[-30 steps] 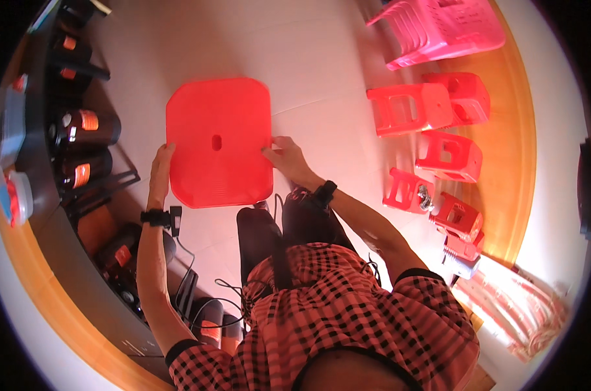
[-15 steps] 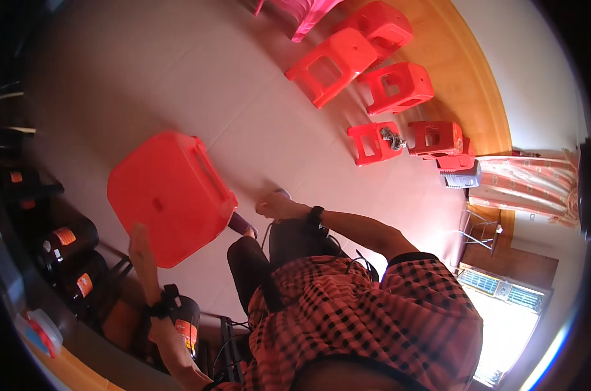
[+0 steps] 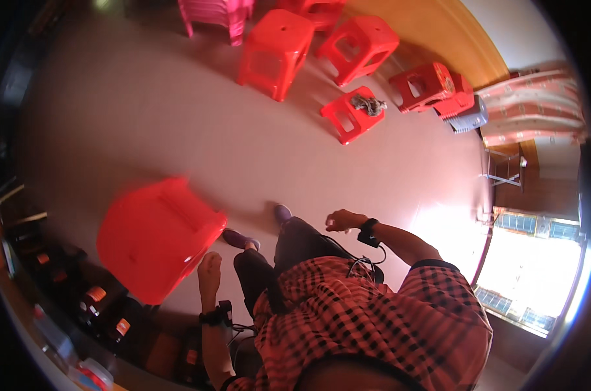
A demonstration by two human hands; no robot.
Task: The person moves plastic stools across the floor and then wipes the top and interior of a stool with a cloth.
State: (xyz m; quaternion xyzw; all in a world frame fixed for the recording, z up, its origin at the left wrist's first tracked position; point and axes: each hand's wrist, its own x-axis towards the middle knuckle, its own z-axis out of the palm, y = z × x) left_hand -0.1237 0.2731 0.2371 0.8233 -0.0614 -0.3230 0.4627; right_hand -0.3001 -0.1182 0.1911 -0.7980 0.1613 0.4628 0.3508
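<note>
A big red plastic stool (image 3: 155, 244) stands at the left, its square seat filling much of that side and blurred by motion. My left hand (image 3: 209, 274) is beside the stool's near right edge, with a small gap seeming to part them. Its fingers are loosely extended and slightly smeared, and nothing shows in them. My right hand (image 3: 346, 221) hangs in front of my body over the floor, fingers loosely bent and apart, holding nothing. Each wrist carries a black strapped device, the right one (image 3: 368, 232) with a cable running from it.
Several red stools (image 3: 279, 49) line the far wall; a crumpled cloth (image 3: 368, 105) lies on one low stool (image 3: 353, 120). A pink plastic chair (image 3: 217, 13) stands beyond. Dark containers with orange labels (image 3: 93, 303) line the left. A folding rack (image 3: 507, 171) stands near the bright window (image 3: 530, 267).
The view has turned and shifted. My left hand has gone from over the big stool's seat to beside its edge. My right hand has swung to the right, away from the stool.
</note>
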